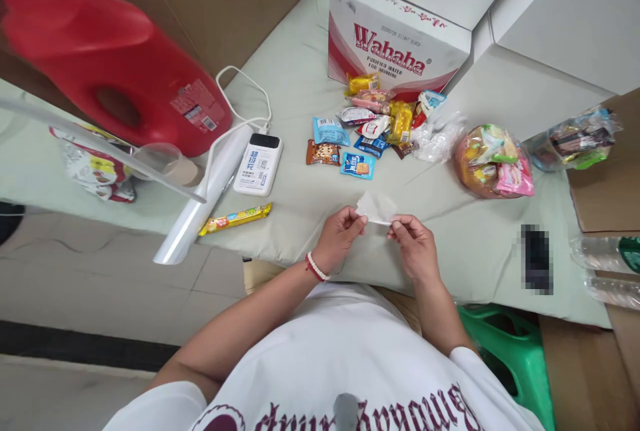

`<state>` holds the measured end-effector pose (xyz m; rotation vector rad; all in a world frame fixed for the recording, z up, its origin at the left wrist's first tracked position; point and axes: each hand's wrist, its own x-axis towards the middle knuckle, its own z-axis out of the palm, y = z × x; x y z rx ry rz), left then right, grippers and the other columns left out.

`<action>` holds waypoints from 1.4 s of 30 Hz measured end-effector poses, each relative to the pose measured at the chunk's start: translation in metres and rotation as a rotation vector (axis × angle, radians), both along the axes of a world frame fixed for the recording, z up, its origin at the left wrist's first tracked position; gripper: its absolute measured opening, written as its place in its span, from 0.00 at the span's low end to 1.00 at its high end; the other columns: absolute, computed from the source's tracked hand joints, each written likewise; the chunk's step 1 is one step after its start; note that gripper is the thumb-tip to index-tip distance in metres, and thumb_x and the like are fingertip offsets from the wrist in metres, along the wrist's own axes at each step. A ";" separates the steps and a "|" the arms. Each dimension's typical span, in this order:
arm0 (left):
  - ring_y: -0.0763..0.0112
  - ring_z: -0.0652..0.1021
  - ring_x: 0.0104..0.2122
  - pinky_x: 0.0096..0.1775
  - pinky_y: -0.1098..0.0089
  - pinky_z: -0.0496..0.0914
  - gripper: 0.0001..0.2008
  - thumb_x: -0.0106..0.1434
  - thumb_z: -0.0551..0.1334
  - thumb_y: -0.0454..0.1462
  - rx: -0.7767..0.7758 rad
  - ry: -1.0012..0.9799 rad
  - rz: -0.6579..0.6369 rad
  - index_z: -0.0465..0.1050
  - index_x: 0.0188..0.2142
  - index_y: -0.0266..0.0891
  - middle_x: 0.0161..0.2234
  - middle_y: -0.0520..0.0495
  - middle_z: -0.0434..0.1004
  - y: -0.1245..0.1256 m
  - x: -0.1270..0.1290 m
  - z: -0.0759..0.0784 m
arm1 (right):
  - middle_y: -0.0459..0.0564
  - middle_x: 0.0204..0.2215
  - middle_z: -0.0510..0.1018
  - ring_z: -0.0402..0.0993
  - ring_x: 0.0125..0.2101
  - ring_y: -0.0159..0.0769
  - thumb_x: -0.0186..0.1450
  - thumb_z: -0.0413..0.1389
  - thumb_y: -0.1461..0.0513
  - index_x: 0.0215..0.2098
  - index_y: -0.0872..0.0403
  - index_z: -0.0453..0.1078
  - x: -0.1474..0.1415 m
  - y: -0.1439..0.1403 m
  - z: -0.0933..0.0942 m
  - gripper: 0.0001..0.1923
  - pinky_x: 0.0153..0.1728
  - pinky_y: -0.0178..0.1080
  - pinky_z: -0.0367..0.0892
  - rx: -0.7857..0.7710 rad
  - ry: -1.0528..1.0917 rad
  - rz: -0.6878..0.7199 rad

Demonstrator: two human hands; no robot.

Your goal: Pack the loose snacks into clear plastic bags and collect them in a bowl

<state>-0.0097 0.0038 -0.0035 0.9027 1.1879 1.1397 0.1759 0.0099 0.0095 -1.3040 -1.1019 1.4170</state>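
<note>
Both hands are working low over the table edge. The left hand [340,234] and right hand [413,241] are each pinching one end of a small clear bag [377,208], thumb and fingertips pressed together on the film. The bag is hanging between the two grips, its long axis running left to right, its body lifting up and away from the fingers toward the snacks [373,124]. Both hands are equally near it, touching it. I cannot tell whether anything is inside it.

Beyond, loose packets are lying scattered in front of the Wahaha box [395,44], whose contents are hidden. To the right a round bag [493,161] is sitting stuffed with wrapped sweets. A yellow bar [235,218] is lying well to the left, beside a power bank [259,164].
</note>
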 end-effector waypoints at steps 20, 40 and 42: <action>0.61 0.77 0.40 0.45 0.62 0.68 0.11 0.72 0.57 0.40 0.534 0.788 -0.270 0.77 0.38 0.41 0.36 0.44 0.78 -0.005 0.016 0.005 | 0.44 0.35 0.77 0.70 0.31 0.31 0.59 0.71 0.54 0.38 0.46 0.80 0.002 0.000 -0.005 0.10 0.36 0.36 0.69 0.042 0.137 -0.251; 0.72 0.71 0.31 0.35 0.70 0.67 0.10 0.57 0.67 0.43 -0.070 -0.100 0.253 0.72 0.32 0.40 0.30 0.52 0.71 -0.002 -0.024 0.005 | 0.43 0.36 0.76 0.71 0.34 0.30 0.58 0.72 0.55 0.36 0.47 0.77 -0.003 -0.003 0.001 0.12 0.33 0.33 0.71 -0.062 0.305 -0.226; 0.70 0.72 0.32 0.36 0.69 0.68 0.08 0.56 0.67 0.41 -0.057 0.059 0.241 0.72 0.33 0.40 0.32 0.51 0.73 -0.009 -0.027 0.000 | 0.43 0.37 0.77 0.74 0.38 0.32 0.59 0.71 0.55 0.36 0.46 0.76 -0.004 -0.003 0.003 0.11 0.38 0.36 0.74 -0.089 0.374 -0.201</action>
